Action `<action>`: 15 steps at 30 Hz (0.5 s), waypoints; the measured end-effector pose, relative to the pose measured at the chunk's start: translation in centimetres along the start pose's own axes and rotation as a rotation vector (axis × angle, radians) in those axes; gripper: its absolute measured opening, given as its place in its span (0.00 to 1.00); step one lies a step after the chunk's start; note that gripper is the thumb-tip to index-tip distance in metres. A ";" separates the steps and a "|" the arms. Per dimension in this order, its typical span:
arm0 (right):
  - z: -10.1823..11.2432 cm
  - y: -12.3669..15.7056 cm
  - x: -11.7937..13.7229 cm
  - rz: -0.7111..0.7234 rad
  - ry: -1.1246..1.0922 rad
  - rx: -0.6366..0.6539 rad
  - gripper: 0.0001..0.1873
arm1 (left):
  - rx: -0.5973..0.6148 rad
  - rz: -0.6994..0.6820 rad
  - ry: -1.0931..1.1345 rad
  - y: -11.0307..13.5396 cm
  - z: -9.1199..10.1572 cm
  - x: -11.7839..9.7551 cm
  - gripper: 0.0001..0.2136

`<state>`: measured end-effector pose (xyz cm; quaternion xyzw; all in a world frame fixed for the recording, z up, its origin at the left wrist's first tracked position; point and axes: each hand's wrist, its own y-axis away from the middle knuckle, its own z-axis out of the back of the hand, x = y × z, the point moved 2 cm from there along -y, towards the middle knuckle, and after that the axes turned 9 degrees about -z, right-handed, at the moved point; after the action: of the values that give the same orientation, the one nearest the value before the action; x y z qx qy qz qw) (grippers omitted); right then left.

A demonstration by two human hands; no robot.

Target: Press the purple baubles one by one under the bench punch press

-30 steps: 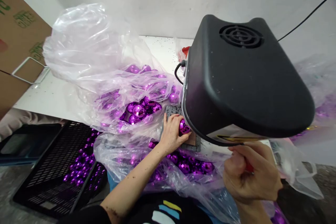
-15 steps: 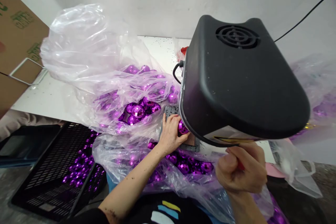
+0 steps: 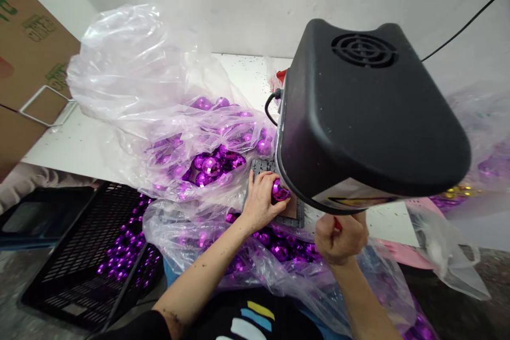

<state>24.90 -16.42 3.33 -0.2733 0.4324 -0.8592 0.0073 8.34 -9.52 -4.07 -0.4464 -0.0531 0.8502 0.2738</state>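
Note:
My left hand [image 3: 261, 199] has its fingers closed round a shiny purple mirror-faceted ball [image 3: 280, 189], which it holds over a dark grey base plate [image 3: 294, 221] beneath a black machine [image 3: 370, 117]. The machine's housing hides what is above the ball. Just below the machine's front edge, my right hand [image 3: 341, 236] is a fist round a red handle [image 3: 338, 223], of which only a sliver shows. More purple balls [image 3: 211, 167] lie in an opened clear plastic bag [image 3: 131, 85] left of the plate. Others [image 3: 279, 251] rest in plastic near my lap.
A black crate [image 3: 75, 265] with small purple balls stands at lower left. Beyond it is a cardboard box [image 3: 35, 64]. The white table [image 3: 243, 74] runs along the wall, littered with dark flecks. A pink object [image 3: 406, 255] and more plastic sit at the right.
My right fist has moved left and slightly up, closer to the machine's front. My left hand stays at the plate with the ball. The view has shifted slightly.

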 end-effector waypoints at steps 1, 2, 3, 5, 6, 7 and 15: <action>0.5 -0.3 0.2 -0.015 -0.002 0.027 0.05 | 0.001 -0.008 -0.007 -0.1 0.0 -0.1 0.22; 1.1 -0.9 0.5 -0.034 -0.005 0.047 0.07 | 0.002 -0.017 -0.017 -0.2 0.1 -0.1 0.22; 1.9 -1.6 0.9 -0.052 -0.008 0.055 0.08 | 0.001 -0.028 -0.031 -0.4 0.2 -0.3 0.21; 3.3 -3.6 1.9 -0.113 -0.024 -0.012 0.11 | -0.032 -0.057 -0.066 -0.3 0.4 -0.7 0.18; 3.8 -4.7 2.3 -0.148 -0.039 -0.064 0.12 | -0.074 -0.071 -0.088 0.1 0.6 -0.9 0.18; 4.1 -5.7 2.7 -0.193 -0.069 -0.128 0.12 | -0.131 -0.083 -0.112 0.8 0.8 -1.0 0.19; 3.6 -8.7 3.8 -0.331 -0.141 -0.160 0.18 | 0.157 -0.128 -0.191 11.5 0.7 -0.9 0.32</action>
<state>25.31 -14.57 13.27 -0.4000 0.4470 -0.7902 -0.1257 3.32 -19.61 -6.84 -0.3364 -0.0406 0.8712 0.3553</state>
